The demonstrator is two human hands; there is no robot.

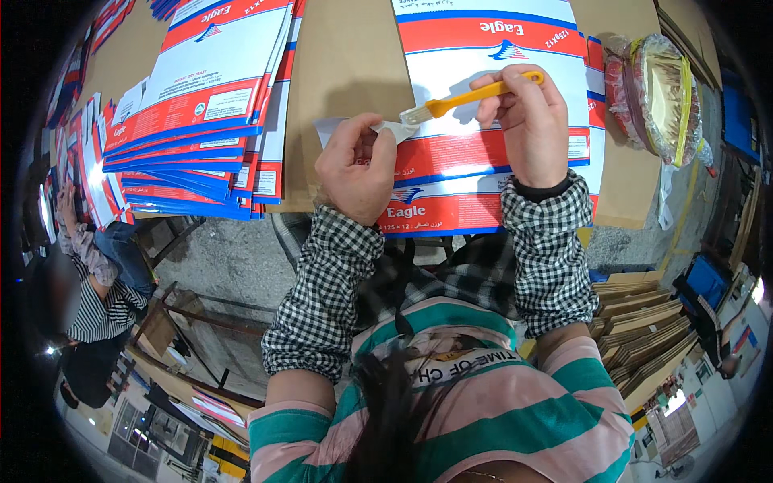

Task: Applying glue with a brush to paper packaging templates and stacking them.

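My right hand (531,121) grips the yellow handle of a flat brush (457,101). Its pale bristles point left and are close to a small white piece of paper (394,129). That paper is pinched between the thumb and fingers of my left hand (354,165); whether it is a loose slip or a folded corner, I cannot tell. Beneath both hands lie red, white and blue printed cardboard sheets (483,149), overlapping on the brown table surface (342,64). The fingers of my right hand hide part of the brush handle.
A fanned stack of similar printed sheets (201,88) lies at the left. On the right sits a plastic-wrapped container (664,101) with a cream-coloured inside. Flat brown cardboard (636,330) is piled at the lower right. Another person (101,298) sits at the far left.
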